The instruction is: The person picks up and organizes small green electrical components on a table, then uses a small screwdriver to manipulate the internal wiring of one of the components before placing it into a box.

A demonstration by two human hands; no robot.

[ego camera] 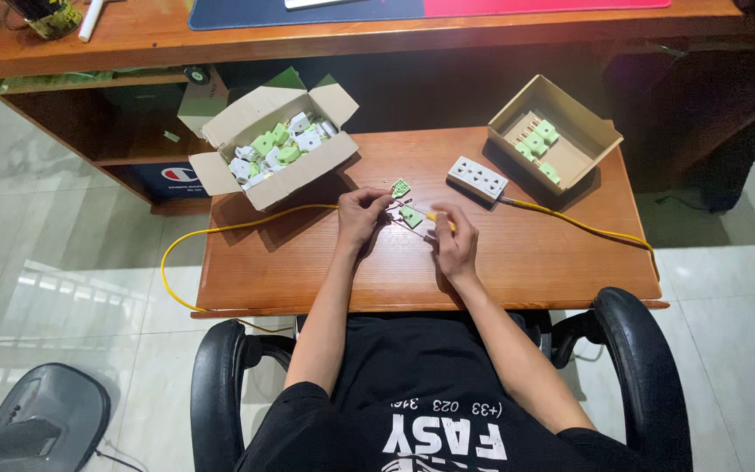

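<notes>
your left hand (362,216) pinches a green plug (411,216); your right hand (453,242) grips a yellow screwdriver (437,217) against it.

A: What carries the things?

B: A small wooden table (517,262), reddish-brown, in front of a larger desk (220,35).

A: What lies on it at the far left?

B: An open cardboard box (220,171) of green and white plastic parts.

A: And at the far right?

B: A second, shallower box (580,118) holding a few green parts. Beside it lies a white socket strip (477,178); its yellow cable (587,227) crosses the tabletop. A loose green part (401,187) lies near the middle.
</notes>
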